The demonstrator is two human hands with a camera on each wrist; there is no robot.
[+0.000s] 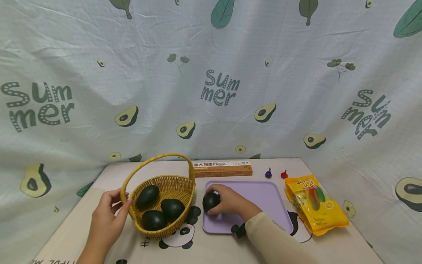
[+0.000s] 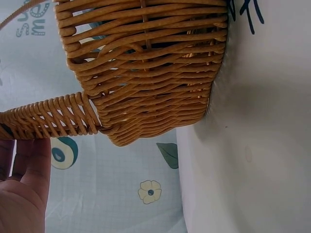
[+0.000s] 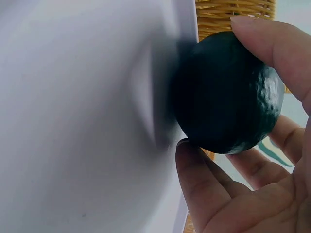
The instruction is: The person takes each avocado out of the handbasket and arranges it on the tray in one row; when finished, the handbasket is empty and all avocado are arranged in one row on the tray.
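Note:
My left hand point(image 1: 108, 217) pinches the handle point(image 1: 124, 189) of a yellow wicker basket point(image 1: 168, 181) at its left side. Inside the basket lie three dark green avocados point(image 1: 173, 209). In the left wrist view the fingers point(image 2: 36, 167) lie against the woven handle, and the basket point(image 2: 150, 73) rests on the table. My right hand point(image 1: 227, 201) grips another avocado point(image 1: 210, 202) over the left side of a lilac tray point(image 1: 254, 190). Thumb and fingers wrap around this avocado point(image 3: 226, 92) in the right wrist view, close above the tray's edge.
A brown pasta box point(image 1: 224, 169) lies behind the tray. Two small wrapped candies, one purple point(image 1: 268, 173) and one red point(image 1: 284, 175), sit at the back right. A yellow mango candy bag point(image 1: 316, 205) lies right of the tray. A printed curtain point(image 1: 217, 128) hangs behind the table.

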